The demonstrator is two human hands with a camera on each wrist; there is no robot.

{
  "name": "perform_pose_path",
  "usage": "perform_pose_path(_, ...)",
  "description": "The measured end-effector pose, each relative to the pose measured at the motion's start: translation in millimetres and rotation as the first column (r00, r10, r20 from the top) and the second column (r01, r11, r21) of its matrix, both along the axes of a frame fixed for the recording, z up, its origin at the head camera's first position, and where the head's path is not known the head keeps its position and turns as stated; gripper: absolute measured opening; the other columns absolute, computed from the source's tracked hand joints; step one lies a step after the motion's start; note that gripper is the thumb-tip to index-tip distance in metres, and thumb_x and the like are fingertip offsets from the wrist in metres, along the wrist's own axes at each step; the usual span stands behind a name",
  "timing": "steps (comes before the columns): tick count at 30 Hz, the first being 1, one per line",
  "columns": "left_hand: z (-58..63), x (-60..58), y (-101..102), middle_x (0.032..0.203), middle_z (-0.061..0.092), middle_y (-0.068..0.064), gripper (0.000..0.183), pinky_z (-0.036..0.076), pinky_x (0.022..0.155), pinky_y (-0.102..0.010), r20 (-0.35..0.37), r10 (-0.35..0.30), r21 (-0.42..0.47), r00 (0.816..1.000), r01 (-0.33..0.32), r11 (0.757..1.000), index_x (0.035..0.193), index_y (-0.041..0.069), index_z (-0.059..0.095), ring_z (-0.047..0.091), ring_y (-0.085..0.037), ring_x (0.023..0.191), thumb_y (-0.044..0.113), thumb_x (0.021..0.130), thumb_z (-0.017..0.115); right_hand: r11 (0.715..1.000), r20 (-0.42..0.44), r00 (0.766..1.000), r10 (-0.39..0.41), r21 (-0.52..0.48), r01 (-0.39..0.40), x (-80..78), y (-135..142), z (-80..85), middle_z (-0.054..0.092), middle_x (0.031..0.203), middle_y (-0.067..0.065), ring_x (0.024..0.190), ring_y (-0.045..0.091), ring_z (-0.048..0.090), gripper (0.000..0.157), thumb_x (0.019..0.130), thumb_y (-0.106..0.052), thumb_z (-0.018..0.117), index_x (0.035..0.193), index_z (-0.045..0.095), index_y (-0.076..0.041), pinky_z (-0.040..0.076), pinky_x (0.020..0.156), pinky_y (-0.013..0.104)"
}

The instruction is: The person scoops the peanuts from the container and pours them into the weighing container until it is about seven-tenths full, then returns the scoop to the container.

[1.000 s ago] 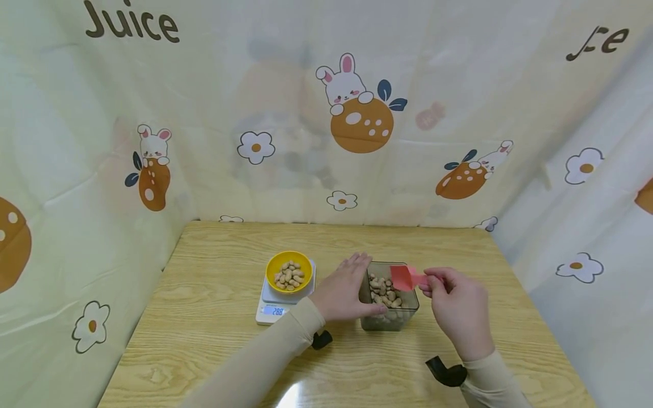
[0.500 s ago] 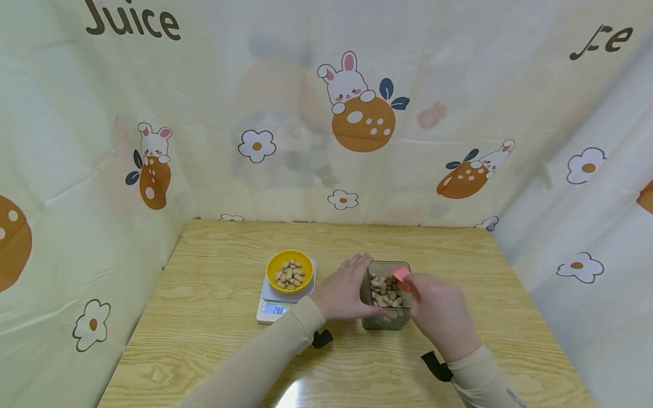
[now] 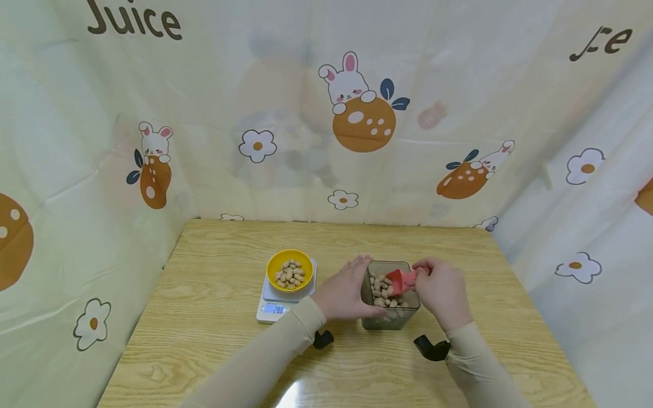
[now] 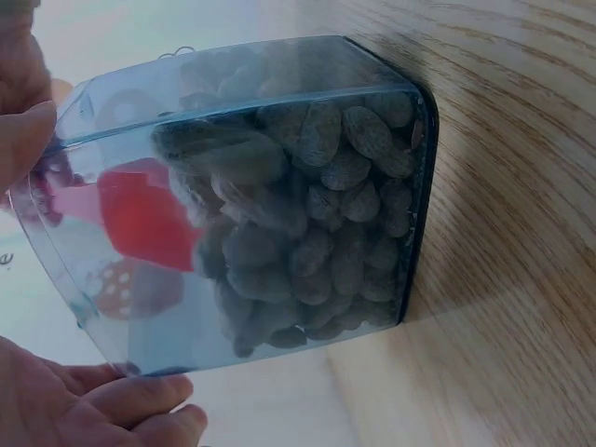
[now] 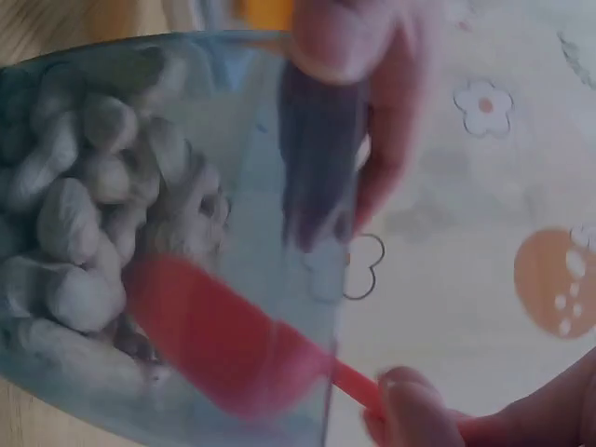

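A clear, dark-tinted container (image 3: 381,324) holds several unshelled peanuts (image 3: 380,289). My left hand (image 3: 347,293) holds it from the left, thumb on the near side and fingers toward the far corner; in the left wrist view, fingertips lie on its walls near the rim. My right hand (image 3: 446,292) pinches the handle of a red scoop (image 3: 397,281) at the container's right rim. Through the wall, the scoop's head (image 4: 149,219) shows inside, tilted down with its front edge at the peanuts.
Left of the container, a white digital scale (image 3: 267,315) reads about 28.8. On it rests a yellow bowl (image 3: 272,281) with several peanuts in it. A printed curtain (image 3: 291,187) hangs behind the wooden table (image 3: 214,272) and along both sides.
My right hand has moved left and brought the scoop from above the container's rim down into it, among the peanuts. My left hand stays on the container; the scale reading looks unchanged.
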State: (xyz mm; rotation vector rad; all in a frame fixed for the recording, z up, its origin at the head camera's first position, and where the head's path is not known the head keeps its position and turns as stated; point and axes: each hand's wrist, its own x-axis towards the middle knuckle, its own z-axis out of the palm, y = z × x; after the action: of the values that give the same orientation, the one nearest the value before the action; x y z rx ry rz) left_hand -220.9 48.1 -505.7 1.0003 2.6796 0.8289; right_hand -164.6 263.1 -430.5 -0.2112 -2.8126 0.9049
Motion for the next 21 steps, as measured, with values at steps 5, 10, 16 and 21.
perform_pose_path(5,-2.2,-0.6,1,0.179,0.028,-0.008,0.122,0.031,0.134,-0.045,0.022,0.006,0.003,1.000,-0.006,1.000,0.172,0.016,0.019,0.024,-0.025,0.168,0.070,0.083,0.081,0.955,0.165,0.985,-0.042,-0.282,0.088,-11.4,16,-3.7,0.079,0.103,0.023,0.073,0.014,0.080,0.032,0.107,-0.009,0.052,0.122,0.074,0.007,0.065,0.063,0.027)
perform_pose_path(10,-3.5,-1.0,1,0.179,0.028,-0.009,0.121,0.031,0.134,-0.045,0.027,0.004,0.003,1.000,-0.004,1.000,0.173,0.017,0.017,0.025,-0.026,0.168,0.071,0.084,0.081,0.893,0.194,0.981,-0.021,-0.437,0.106,-17.7,25,-11.9,0.077,0.111,0.025,0.078,0.010,0.080,0.031,0.110,-0.007,0.051,0.128,0.069,0.011,0.067,0.075,0.027)
perform_pose_path(16,-4.7,-1.5,2,0.178,0.031,-0.010,0.120,0.031,0.134,-0.045,0.022,-0.002,0.013,1.000,0.002,1.000,0.171,0.016,0.020,0.027,-0.027,0.167,0.069,0.084,0.082,0.954,0.088,0.994,0.058,-0.298,-0.029,-13.5,23,-18.5,0.080,0.099,0.018,0.075,0.013,0.079,0.026,0.109,-0.006,0.056,0.122,0.075,0.006,0.067,0.069,0.027)
perform_pose_path(21,-4.3,-2.0,3,0.177,0.033,-0.011,0.119,0.036,0.132,-0.048,0.020,0.008,0.019,1.000,-0.008,1.000,0.171,0.017,0.021,0.031,-0.030,0.165,0.069,0.083,0.082,0.971,-0.048,0.973,0.224,-0.071,-0.227,-12.4,24,-22.6,0.081,0.086,0.009,0.072,0.014,0.076,0.018,0.105,0.000,0.062,0.109,0.080,0.000,0.060,0.061,0.024)
